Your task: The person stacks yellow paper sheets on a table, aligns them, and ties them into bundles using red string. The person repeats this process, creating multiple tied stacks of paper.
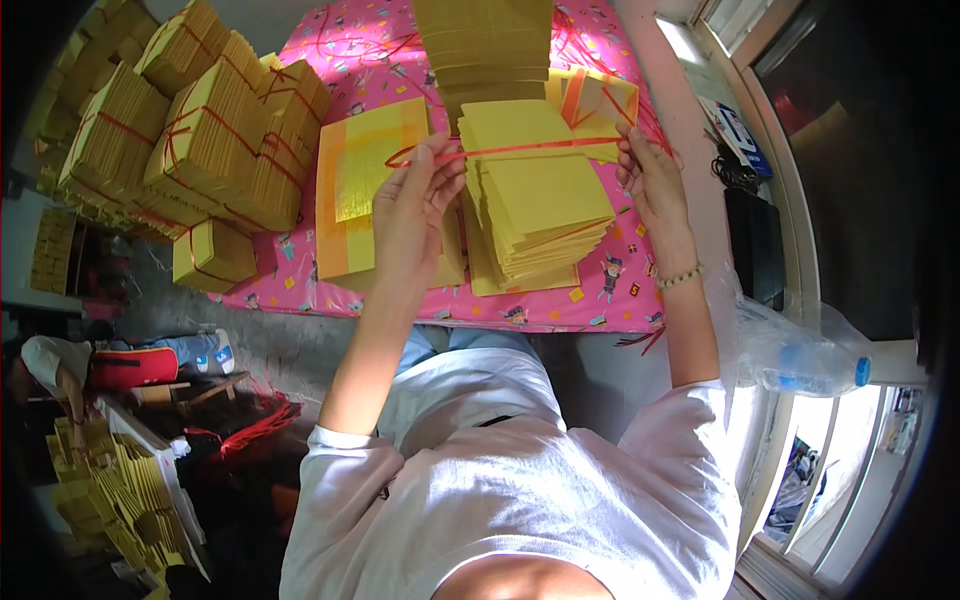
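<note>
White shirt (510, 490) cloth lay nearest the camera. Beyond it, the left hand (418, 187) and right hand (652, 185) each pinched a red ribbon (530, 149) between thumb and fingers, stretched across the yellow paper stack (550, 192). A strip of pink tablecloth (590, 312) separated the stack from the front edge; an orange-banded block (335, 230) sat just left, limiting room there. Tied yellow bundles (205, 145) crowded the far left; a clear plastic bottle (812, 366) lay rightward.

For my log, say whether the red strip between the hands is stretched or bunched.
Stretched: the red strip runs nearly straight from left hand to right hand.
</note>
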The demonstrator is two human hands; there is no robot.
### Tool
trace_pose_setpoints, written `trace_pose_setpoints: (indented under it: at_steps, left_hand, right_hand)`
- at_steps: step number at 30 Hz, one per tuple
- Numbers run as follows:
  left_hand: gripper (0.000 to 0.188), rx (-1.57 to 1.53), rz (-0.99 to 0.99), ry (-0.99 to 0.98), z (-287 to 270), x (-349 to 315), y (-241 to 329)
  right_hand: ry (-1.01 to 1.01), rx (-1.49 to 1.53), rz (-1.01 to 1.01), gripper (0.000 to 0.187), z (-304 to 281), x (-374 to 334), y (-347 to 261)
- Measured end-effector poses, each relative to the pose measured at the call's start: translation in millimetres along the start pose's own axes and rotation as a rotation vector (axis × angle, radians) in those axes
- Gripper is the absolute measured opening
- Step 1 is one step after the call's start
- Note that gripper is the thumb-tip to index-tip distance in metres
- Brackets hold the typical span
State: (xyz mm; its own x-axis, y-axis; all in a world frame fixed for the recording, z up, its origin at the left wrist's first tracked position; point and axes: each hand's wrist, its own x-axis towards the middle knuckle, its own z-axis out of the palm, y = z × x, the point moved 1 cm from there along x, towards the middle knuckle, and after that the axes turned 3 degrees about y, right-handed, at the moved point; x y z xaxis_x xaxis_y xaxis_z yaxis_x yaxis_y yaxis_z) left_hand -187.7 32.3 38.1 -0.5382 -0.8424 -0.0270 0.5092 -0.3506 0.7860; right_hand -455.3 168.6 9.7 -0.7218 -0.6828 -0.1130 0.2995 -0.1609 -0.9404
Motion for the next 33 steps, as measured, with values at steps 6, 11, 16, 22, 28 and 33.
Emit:
trace_pose_setpoints:
  at_steps: [6, 11, 16, 22, 28, 33]
  left_hand:
    - [0.034, 0.137, -0.013, 0.135, -0.6, -19.7, -21.5]
    - [0.037, 0.432, 0.000, 0.061, -14.7, -20.6, -38.6]
    - [0.035, 0.689, -0.235, 0.041, -12.5, -8.0, -33.7]
    - [0.033, 0.672, -0.498, 0.300, 2.0, 10.2, -52.2]
    - [0.042, 0.153, -0.573, 0.469, 12.9, -7.7, -86.9]
    - [0.048, -0.142, -0.543, 0.445, 0.3, -17.2, -100.2]
  right_hand:
    - [-0.025, 0.122, 0.177, 0.030, -11.8, 1.2, 40.7]
    - [-0.064, -0.018, 0.345, 0.033, -6.4, -3.0, 63.5]
    - [-0.062, -0.120, 0.327, 0.029, -5.7, -7.4, 89.5]
    - [0.018, 0.060, 0.362, 0.029, 6.2, -13.3, 97.7]
    - [-0.013, 0.088, 0.343, 0.029, 1.7, -8.6, 108.8]
    - [-0.009, 0.048, 0.409, 0.028, 20.0, -25.9, 89.2]
